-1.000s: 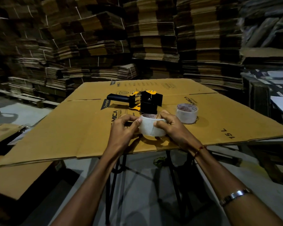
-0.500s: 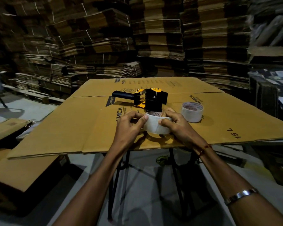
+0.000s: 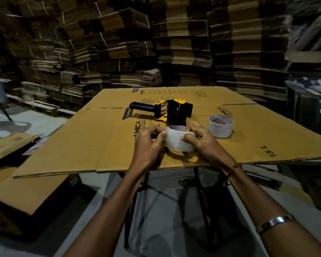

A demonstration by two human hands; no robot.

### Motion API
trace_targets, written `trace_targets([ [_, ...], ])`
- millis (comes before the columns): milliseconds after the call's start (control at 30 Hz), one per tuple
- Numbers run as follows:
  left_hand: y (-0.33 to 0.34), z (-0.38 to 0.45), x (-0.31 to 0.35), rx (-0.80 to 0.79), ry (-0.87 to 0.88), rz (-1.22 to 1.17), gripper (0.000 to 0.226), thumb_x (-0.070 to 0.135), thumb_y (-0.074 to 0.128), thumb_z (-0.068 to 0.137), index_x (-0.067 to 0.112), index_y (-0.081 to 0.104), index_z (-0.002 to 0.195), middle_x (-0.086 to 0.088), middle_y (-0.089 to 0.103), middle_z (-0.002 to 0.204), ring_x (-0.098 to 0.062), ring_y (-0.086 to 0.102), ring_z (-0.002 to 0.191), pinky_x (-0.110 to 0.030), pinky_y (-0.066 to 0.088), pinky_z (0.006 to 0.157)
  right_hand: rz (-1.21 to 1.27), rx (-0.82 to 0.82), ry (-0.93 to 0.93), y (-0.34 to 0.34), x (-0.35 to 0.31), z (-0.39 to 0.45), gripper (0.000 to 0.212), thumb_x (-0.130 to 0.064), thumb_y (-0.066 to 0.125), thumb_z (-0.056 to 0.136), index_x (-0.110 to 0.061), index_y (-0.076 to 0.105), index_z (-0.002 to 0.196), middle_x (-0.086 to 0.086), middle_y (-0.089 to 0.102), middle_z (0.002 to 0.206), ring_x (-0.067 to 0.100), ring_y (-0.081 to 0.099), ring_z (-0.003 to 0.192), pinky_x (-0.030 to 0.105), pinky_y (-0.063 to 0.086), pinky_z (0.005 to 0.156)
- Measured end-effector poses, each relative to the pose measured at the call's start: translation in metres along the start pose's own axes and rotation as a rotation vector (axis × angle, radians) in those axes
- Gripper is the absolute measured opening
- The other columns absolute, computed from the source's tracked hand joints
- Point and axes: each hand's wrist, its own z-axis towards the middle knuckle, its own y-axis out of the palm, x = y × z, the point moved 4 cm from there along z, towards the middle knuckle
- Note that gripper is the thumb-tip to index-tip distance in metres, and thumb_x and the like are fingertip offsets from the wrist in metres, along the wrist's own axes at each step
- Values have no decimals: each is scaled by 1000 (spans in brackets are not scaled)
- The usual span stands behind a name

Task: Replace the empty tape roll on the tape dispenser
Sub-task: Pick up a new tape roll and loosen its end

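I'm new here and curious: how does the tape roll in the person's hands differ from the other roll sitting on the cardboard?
The held tape roll is gripped by the left hand and right hand, raised and tilted above the cardboard sheet. The second tape roll rests flat, untouched, to the right, open core facing up. The held one sits nearer the camera. Both are whitish with printed inner cores.

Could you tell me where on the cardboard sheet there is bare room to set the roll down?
The cardboard sheet is bare left of the left hand and tape dispenser, and along the far edge behind the dispenser. The right front corner is also free. It is crowded around the held roll, right hand and spare roll.
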Motion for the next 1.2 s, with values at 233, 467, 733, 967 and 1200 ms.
trace_targets([
  [233,-2,-3,0,-60,-49,-63,11,10,64,93,11,70,103,4,68,102,-13,66,101,-39,60,84,52,10,22,-2,1,0,18,-34,59,87,-20,53,77,5,44,97,16,54,86,22,47,57],
  [467,0,0,0,-54,-135,-113,8,11,62,95,5,66,94,-10,69,105,-26,69,99,-46,63,72,68,-5,-1,-1,-1,-2,19,-30,59,86,-17,52,75,5,43,96,5,54,77,17,45,51],
  [733,-1,-7,3,-43,-18,35,12,7,63,94,10,69,103,-3,67,110,-13,63,104,-14,56,72,93,10,40,-2,0,1,21,-48,63,79,-31,56,67,-1,44,94,24,55,89,36,50,57],
  [967,4,-11,6,88,132,251,6,13,64,93,11,65,87,-1,64,92,-15,61,86,-41,58,74,55,22,23,-2,0,1,25,-37,63,84,-17,52,73,15,42,98,21,55,83,39,51,57],
  [1200,5,-4,1,5,16,173,7,19,63,86,15,60,80,-4,64,89,-24,64,82,-52,57,71,-5,-2,9,-1,3,2,25,-34,60,85,-11,52,79,8,43,97,7,50,80,15,42,61],
])
